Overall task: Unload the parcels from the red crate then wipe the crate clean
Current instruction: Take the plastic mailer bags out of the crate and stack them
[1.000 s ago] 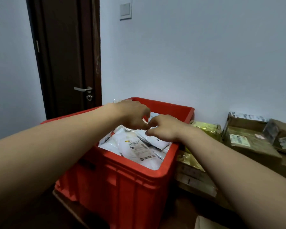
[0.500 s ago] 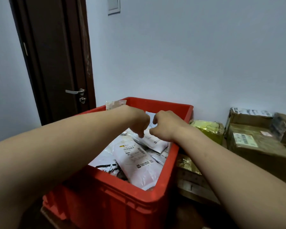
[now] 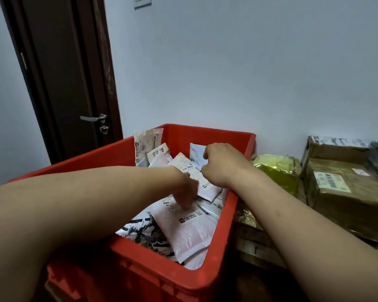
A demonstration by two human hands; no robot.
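The left hand [image 3: 184, 192] has dropped from beside the right one, deeper into the red crate [image 3: 162, 268], which sits close below the person's arms. Its blurred fingers point down onto a large white mailer [image 3: 190, 232]; I cannot tell whether they grip it. Just beyond, the right hand [image 3: 222, 164] is curled, pinching a labelled white parcel [image 3: 208, 189]. More parcels [image 3: 150, 147] lean in the far corner. Cardboard boxes [image 3: 345, 192] sit by the wall on the right.
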